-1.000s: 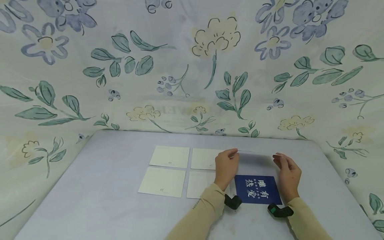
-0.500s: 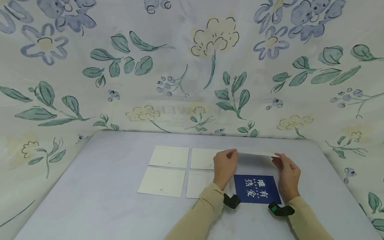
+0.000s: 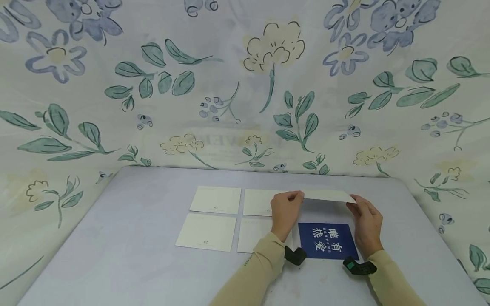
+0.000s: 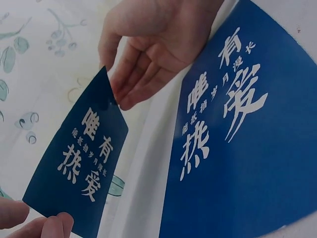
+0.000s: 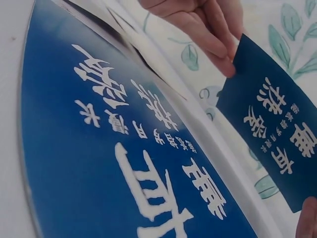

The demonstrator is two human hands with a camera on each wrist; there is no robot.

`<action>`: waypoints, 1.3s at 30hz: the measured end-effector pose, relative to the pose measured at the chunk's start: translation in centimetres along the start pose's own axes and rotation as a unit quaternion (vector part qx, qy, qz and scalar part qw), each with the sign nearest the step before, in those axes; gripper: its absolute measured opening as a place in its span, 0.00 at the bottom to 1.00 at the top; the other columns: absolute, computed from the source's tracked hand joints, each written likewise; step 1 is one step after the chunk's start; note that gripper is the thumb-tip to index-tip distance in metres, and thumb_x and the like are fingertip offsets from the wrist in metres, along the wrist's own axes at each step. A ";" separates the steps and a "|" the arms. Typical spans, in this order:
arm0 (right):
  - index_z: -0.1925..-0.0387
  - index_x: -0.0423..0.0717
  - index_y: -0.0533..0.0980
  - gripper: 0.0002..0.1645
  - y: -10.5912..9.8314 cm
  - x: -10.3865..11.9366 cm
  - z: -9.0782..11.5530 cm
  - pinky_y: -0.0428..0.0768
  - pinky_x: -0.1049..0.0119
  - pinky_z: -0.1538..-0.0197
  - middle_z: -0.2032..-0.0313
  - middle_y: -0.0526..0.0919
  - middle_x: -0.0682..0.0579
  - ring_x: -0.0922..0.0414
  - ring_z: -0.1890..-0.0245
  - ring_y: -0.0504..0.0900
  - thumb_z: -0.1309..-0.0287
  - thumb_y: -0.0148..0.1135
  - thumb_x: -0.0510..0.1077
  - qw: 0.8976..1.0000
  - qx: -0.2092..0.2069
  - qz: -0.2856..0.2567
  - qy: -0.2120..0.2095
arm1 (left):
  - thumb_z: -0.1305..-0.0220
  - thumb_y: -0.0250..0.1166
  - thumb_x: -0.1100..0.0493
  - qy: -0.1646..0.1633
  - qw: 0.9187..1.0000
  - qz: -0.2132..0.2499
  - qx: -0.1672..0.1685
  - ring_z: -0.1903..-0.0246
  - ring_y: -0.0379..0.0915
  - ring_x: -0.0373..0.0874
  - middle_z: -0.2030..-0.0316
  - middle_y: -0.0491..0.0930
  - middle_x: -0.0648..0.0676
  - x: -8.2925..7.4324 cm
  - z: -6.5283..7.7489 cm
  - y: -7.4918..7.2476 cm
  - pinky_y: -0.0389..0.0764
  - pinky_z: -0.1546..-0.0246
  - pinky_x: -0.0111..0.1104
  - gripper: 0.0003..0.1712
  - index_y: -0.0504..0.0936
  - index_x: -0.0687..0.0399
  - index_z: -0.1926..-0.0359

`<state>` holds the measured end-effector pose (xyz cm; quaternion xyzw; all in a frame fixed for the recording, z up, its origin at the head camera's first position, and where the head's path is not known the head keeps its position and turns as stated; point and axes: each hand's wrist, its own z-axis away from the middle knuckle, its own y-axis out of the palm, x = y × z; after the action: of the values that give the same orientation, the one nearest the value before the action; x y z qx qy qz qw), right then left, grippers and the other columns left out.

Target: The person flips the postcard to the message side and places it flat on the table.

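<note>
Above the far part of the table, a card (image 3: 327,195) spans both hands. Its cream back faces up in the head view; in the left wrist view, the blue side of the held card (image 4: 86,153) shows white Chinese characters. My left hand (image 3: 285,214) pinches its left end, and my right hand (image 3: 367,225) pinches the right end. Beneath and nearer lies another blue card (image 3: 329,242) with matching characters, face up, touched by neither hand. In the right wrist view, the left hand's fingers (image 5: 210,37) grip the held card's far end.
Several cream cards lie in two rows left of the hands, including a far-left card (image 3: 215,200) and a near-left card (image 3: 206,231). My left hand and sleeve partly cover the right-hand ones. A floral cloth (image 3: 229,93) hangs behind the white table (image 3: 115,255).
The held card was nearly edge-on a second ago; it has tilted so more of its cream back shows. Both hands have barely moved, still at its ends.
</note>
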<state>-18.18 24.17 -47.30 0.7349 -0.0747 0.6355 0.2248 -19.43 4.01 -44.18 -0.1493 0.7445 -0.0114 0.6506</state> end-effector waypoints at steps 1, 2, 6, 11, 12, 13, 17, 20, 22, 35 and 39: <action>0.54 0.33 0.75 0.21 0.0 0.0 0.0 0.74 0.72 0.49 0.53 0.75 0.45 0.56 0.53 0.77 0.35 0.52 0.49 1.000 -0.001 -0.001 0.001 | 0.42 0.64 0.54 -0.004 1.000 0.002 0.001 0.73 0.77 0.33 0.75 0.84 0.44 0.0 0.0 0.0 0.77 0.72 0.29 0.09 0.87 0.51 0.65; 0.54 0.33 0.75 0.21 0.1 0.1 0.1 0.74 0.72 0.49 0.53 0.75 0.45 0.56 0.53 0.77 0.35 0.53 0.49 1.000 -0.001 -0.003 0.004 | 0.42 0.64 0.54 -0.008 1.000 0.002 0.001 0.74 0.77 0.33 0.75 0.83 0.44 0.0 0.0 0.0 0.77 0.72 0.29 0.09 0.87 0.51 0.65; 0.54 0.34 0.74 0.20 0.2 0.2 0.2 0.74 0.71 0.49 0.53 0.75 0.46 0.56 0.53 0.77 0.35 0.52 0.48 1.000 -0.006 -0.005 0.014 | 0.43 0.65 0.55 -0.013 1.000 0.007 0.001 0.74 0.77 0.32 0.75 0.83 0.44 0.0 0.1 -0.1 0.77 0.73 0.29 0.08 0.87 0.51 0.65; 0.53 0.33 0.74 0.20 0.3 0.3 0.2 0.74 0.72 0.48 0.53 0.74 0.46 0.56 0.53 0.78 0.35 0.52 0.47 1.000 -0.004 -0.005 0.015 | 0.43 0.65 0.56 -0.011 1.000 0.005 0.002 0.74 0.77 0.32 0.74 0.84 0.44 0.0 0.1 -0.1 0.77 0.72 0.29 0.09 0.87 0.53 0.65; 0.52 0.33 0.74 0.20 0.3 0.3 0.2 0.74 0.71 0.48 0.52 0.74 0.46 0.56 0.53 0.78 0.35 0.52 0.46 1.000 -0.004 -0.005 0.015 | 0.43 0.65 0.56 -0.012 1.000 0.006 0.003 0.74 0.77 0.32 0.74 0.84 0.45 0.0 0.1 -0.1 0.77 0.72 0.29 0.09 0.87 0.54 0.65; 0.51 0.33 0.73 0.20 0.3 0.3 0.2 0.74 0.71 0.48 0.52 0.74 0.45 0.56 0.53 0.78 0.35 0.52 0.46 1.000 -0.005 -0.006 0.016 | 0.44 0.65 0.56 -0.013 1.000 0.006 0.004 0.74 0.78 0.32 0.74 0.84 0.45 0.0 0.1 -0.1 0.77 0.72 0.29 0.09 0.87 0.54 0.64; 0.49 0.31 0.73 0.22 0.3 0.3 0.2 0.74 0.71 0.48 0.51 0.75 0.45 0.56 0.52 0.78 0.35 0.52 0.46 1.000 -0.007 -0.006 0.016 | 0.44 0.65 0.58 -0.022 1.000 0.014 0.008 0.75 0.79 0.33 0.75 0.84 0.46 -0.1 0.1 -0.1 0.78 0.72 0.29 0.09 0.87 0.57 0.64; 0.48 0.30 0.72 0.23 0.2 0.3 0.2 0.74 0.70 0.49 0.52 0.76 0.46 0.57 0.52 0.78 0.35 0.53 0.45 1.000 -0.012 -0.008 0.019 | 0.45 0.65 0.60 -0.031 0.999 0.022 0.012 0.76 0.79 0.33 0.76 0.84 0.48 -0.3 0.2 -0.1 0.78 0.74 0.29 0.09 0.86 0.58 0.64; 0.48 0.30 0.72 0.22 0.1 0.2 0.2 0.74 0.70 0.49 0.52 0.77 0.46 0.57 0.53 0.79 0.35 0.53 0.44 1.000 -0.017 -0.010 0.022 | 0.45 0.65 0.60 -0.037 0.999 0.024 0.015 0.77 0.79 0.33 0.76 0.84 0.48 -0.4 0.2 -0.1 0.77 0.76 0.29 0.09 0.86 0.58 0.64; 0.50 0.30 0.74 0.20 0.3 0.0 0.0 0.76 0.73 0.54 0.55 0.79 0.47 0.59 0.56 0.81 0.37 0.55 0.42 0.999 -0.047 0.015 0.023 | 0.47 0.66 0.62 -0.038 0.999 0.022 0.030 0.77 0.80 0.34 0.73 0.84 0.52 -0.4 0.1 -0.2 0.79 0.74 0.28 0.10 0.86 0.60 0.63; 0.49 0.29 0.73 0.19 0.3 0.0 0.0 0.77 0.74 0.55 0.56 0.79 0.48 0.60 0.58 0.81 0.37 0.53 0.39 0.998 -0.054 0.031 0.021 | 0.47 0.66 0.62 -0.036 0.999 0.014 0.030 0.74 0.80 0.35 0.70 0.84 0.53 -0.3 0.1 -0.2 0.79 0.73 0.28 0.10 0.86 0.60 0.63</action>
<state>-18.31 23.92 -47.25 0.7052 -0.1269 0.6527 0.2459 -19.24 3.90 -43.82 -0.1196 0.7221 -0.0187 0.6811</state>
